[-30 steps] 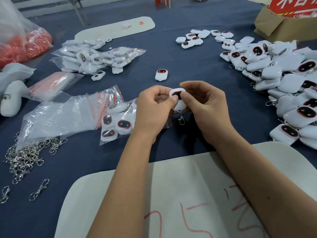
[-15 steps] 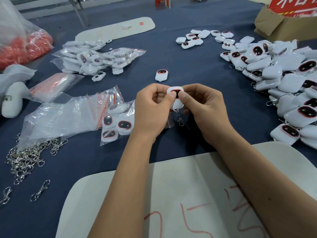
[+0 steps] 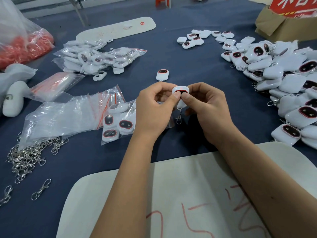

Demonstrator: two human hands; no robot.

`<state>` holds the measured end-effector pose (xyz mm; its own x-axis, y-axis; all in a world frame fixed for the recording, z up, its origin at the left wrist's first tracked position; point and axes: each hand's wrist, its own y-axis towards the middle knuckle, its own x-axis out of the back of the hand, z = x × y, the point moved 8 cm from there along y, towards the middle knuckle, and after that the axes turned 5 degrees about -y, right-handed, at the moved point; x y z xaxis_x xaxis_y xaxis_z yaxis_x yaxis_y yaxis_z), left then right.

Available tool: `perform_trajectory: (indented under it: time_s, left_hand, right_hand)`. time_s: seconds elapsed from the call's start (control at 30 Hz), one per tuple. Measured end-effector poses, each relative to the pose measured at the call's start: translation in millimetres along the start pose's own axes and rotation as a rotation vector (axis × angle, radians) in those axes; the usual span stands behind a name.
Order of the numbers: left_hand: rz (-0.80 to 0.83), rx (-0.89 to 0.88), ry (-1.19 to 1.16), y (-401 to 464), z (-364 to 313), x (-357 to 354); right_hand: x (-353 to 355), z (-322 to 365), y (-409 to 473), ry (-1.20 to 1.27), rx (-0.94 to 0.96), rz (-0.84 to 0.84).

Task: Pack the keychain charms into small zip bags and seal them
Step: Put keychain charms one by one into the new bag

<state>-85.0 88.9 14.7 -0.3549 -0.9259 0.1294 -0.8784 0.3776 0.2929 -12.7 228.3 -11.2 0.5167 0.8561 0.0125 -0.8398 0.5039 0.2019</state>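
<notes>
From the head camera, I hold 1 white keychain charm (image 3: 180, 93) above the dark blue table (image 3: 197, 62), roughly at the middle of the view. My left hand (image 3: 154, 110) and my right hand (image 3: 207, 109) both grip it: each thumb presses on its dark, red-rimmed face, and the other fingers curl round its back. A small metal clasp (image 3: 178, 119) hangs from the charm's lower end, between my palms.

Just beside my left hand lies a clear zip bag of charms (image 3: 118, 122), 3 dark faces showing through the plastic. Left of it is a loose heap of empty zip bags (image 3: 65, 115) with red seal strips. Beyond my hands, 1 lone charm (image 3: 162, 75) lies face up on the cloth, apart from everything else.

Along the right edge spreads a big pile of loose charms (image 3: 281, 79), some face up, some face down. A smaller group of charms (image 3: 204, 38) sits further back. At the far left, more filled bags (image 3: 97, 59) are stacked together, and behind them a sack of red pieces (image 3: 22, 48) sits at the table's edge.

A tangle of metal clasps (image 3: 29, 157) lies near left, with 1 single clasp (image 3: 41, 189) apart from it. My forearms cross a pale board (image 3: 171, 194) marked with red strokes. A cardboard box (image 3: 283, 26) stands at the far right corner.
</notes>
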Motion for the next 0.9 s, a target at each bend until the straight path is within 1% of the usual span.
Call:
perform_trajectory:
  time_s: [0.13,0.4,0.67,0.73,0.83,0.9]
  left_hand:
    - [-0.001,0.002,-0.002,0.1,0.2,0.3]
    - [0.006,0.019,-0.021,0.4,0.6,0.1]
    - [0.015,0.033,-0.026,-0.8,1.0,0.3]
    - [-0.017,0.028,-0.032,-1.1,0.0,1.9]
    - [-0.129,0.035,-0.109,-1.2,0.4,9.2]
    - [-0.155,0.056,-0.143,-0.7,3.9,11.1]
  right_hand:
    - [-2.3,-0.2,-0.5,0.000,-0.006,0.022]
    - [-2.8,-0.6,-1.7,-0.049,0.003,0.007]
    - [-3.1,0.8,-2.3,-0.014,-0.006,0.035]
    - [-4.2,0.1,-2.2,-0.017,-0.010,0.037]
    - [-9.8,0.5,-2.3,-0.041,-0.012,0.088]
    - [-12.6,2.3,-2.9,-0.064,0.002,0.115]
